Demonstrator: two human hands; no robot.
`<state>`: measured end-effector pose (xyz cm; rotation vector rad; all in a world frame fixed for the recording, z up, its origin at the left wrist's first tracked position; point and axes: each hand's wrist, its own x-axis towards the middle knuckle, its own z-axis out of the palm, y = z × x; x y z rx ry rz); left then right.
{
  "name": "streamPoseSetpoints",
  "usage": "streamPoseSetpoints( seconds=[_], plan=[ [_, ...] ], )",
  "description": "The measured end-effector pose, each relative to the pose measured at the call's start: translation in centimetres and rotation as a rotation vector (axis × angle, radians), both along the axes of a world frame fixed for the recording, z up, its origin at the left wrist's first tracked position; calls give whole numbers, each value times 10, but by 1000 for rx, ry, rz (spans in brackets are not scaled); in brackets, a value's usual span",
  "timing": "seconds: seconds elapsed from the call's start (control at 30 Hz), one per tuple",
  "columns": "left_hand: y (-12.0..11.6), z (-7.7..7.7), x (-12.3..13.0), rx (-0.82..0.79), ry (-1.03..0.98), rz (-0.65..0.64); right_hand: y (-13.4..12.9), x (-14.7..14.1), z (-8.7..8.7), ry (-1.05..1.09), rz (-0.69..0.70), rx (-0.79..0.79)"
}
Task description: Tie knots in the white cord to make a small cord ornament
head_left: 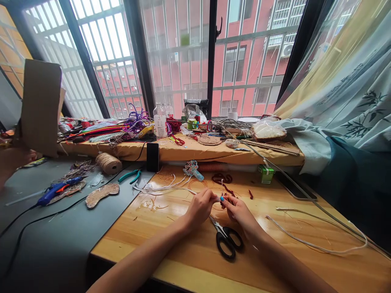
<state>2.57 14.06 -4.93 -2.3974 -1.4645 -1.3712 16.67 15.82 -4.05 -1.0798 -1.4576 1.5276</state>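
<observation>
Over the wooden table, my left hand (200,208) and my right hand (240,211) meet with fingertips pinched together. Between them is the end of a white cord (180,188), whose lengths trail off to the left; a short pale tip sticks up above the fingers. Thin copper-coloured wire (198,185) loops close by, but the fingers hide just how it meets the cord. Below the hands lies a pair of black-handled scissors (227,240), its blade tips partly under my left hand. Dark red cord (222,178) lies just beyond my fingers.
At left, another person's hand (18,156) is beside a raised cardboard piece (41,106). A blue glue gun (59,191), twine spool (108,163) and teal pliers (130,176) lie on the grey table. A phone (295,186) and looped pale cord (317,247) are at right; the sill (183,154) is cluttered.
</observation>
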Motion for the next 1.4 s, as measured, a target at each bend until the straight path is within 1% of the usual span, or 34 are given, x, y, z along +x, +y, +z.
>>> streamPoseSetpoints(
  seconds=[0.1,0.2,0.3,0.43,0.6,0.8,0.93,1.13,1.3,1.4],
  plan=[
    [0,-1,1,-46,25,4,3,0,-3,35,2,-44],
    [0,1,2,-104,6,12,3,1,-3,80,-17,-88],
    [0,2,2,-131,-20,18,2,1,-3,111,-32,-99],
    [1,2,1,-150,-28,-11,1,0,-2,119,-43,-99],
    [1,1,1,-146,-38,-27,-2,0,-1,127,-40,-148],
    [3,-1,0,-99,10,-53,-4,0,1,120,-19,-147],
    [2,-2,0,-82,41,-60,-1,0,-2,107,1,-148],
    [1,-3,1,-80,76,-94,2,0,-7,111,-6,-124],
    [1,-4,2,-89,24,-134,2,0,-5,87,2,-115],
    [1,-2,3,-99,-36,-115,1,0,-3,82,-15,-90]
  ],
)
